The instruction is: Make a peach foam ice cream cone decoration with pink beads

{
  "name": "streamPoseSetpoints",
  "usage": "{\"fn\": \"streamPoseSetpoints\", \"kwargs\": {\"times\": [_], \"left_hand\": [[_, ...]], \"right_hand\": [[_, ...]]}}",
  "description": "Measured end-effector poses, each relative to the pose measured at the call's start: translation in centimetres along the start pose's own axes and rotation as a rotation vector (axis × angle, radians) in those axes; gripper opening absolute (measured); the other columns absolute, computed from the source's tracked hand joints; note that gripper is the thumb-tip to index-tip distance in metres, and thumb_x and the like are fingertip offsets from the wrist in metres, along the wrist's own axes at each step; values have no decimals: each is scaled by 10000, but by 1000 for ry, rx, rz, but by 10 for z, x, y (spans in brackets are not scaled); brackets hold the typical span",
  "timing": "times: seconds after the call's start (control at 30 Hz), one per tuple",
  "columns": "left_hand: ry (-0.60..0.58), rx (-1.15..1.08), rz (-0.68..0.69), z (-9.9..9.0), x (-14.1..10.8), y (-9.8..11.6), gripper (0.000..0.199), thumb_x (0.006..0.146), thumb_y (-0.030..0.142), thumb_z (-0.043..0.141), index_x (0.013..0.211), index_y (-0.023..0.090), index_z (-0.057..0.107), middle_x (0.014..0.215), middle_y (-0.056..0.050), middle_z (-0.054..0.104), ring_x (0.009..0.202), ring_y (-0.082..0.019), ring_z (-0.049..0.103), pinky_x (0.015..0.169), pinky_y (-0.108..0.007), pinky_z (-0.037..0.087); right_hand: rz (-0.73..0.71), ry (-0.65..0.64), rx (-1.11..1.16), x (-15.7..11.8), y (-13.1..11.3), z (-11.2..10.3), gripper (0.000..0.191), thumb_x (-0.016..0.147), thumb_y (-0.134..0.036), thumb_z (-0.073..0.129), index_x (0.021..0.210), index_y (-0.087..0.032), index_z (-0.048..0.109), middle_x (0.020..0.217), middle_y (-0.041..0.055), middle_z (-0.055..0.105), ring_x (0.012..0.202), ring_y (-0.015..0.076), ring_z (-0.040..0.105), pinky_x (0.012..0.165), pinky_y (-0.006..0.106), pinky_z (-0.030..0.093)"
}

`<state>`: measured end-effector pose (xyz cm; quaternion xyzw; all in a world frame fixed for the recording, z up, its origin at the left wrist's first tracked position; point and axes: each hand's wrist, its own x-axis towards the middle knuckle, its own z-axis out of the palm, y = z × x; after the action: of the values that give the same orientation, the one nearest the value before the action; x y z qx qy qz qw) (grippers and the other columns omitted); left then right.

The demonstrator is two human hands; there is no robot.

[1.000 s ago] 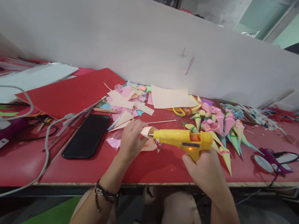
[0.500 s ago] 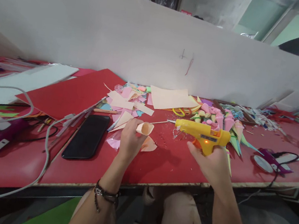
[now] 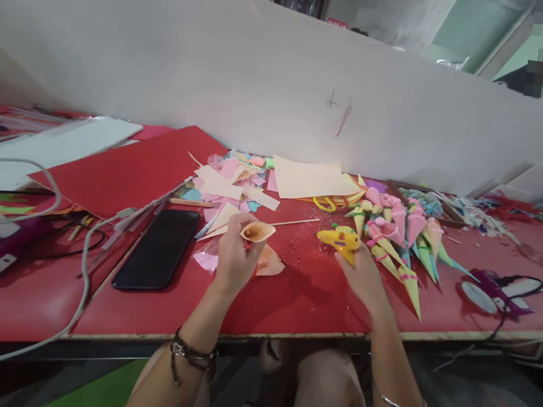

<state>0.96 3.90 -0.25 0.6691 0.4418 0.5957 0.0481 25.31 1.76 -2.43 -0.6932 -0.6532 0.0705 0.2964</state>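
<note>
Above red tabletop point(image 3: 308, 303), left hand point(image 3: 235, 262) fingers pinch peach paper cone point(image 3: 258, 231); right hand point(image 3: 362, 277) grips yellow glue gun point(image 3: 340, 239).

The red table point(image 3: 307, 309) carries a black phone point(image 3: 157, 249) at its left part, a red sheet point(image 3: 125, 169) beyond it, paper scraps point(image 3: 221, 183) mid-table, and paper cones point(image 3: 415, 224) to the right.

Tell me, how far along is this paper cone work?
Looking done: the pink, yellow and blue paper cones clustered on the right, many with trim. In hand: an open peach cone in the left hand, no trim visible, and a yellow glue gun in the right hand. Probably left: trimming that cone. A loose peach sheet may be spare; the final count I can't tell.
</note>
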Motion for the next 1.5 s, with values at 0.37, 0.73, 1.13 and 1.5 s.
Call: {"fn": "streamPoseSetpoints", "kwargs": {"times": [0.37,0.73,1.13,1.5], "left_hand": [[0,11,42,1,2,2,187,723,125,508,893,189,463,780,-4,587,570,-93,517,529,-216,401],[-36,58,-43,-2,4,1,72,741,176,491,813,181,494,802,-41,596,670,-140,566,602,-251,440],[-9,87,-8,-7,4,0,119,738,167,514,856,176,503,702,6,579,549,-107,532,551,-220,418],[-87,81,-54,-3,2,-1,159,736,172,495,895,183,501,768,-9,598,616,-117,556,581,-216,432]], "right_hand": [[60,-153,-258,-7,-4,-20,392,768,-312,513,1112,-123,511,1065,154,585,1056,276,523,863,396,416],[-130,-141,33,-38,-93,-35,245,808,-257,467,1032,-197,544,1029,78,607,978,230,558,842,382,440],[-201,-322,133,-26,-122,34,537,729,-312,592,1227,-199,429,1065,110,545,1034,256,505,849,400,433],[-310,-377,229,-24,-113,37,480,735,-192,581,1191,-206,433,1123,91,528,1058,223,497,899,373,400]]}}
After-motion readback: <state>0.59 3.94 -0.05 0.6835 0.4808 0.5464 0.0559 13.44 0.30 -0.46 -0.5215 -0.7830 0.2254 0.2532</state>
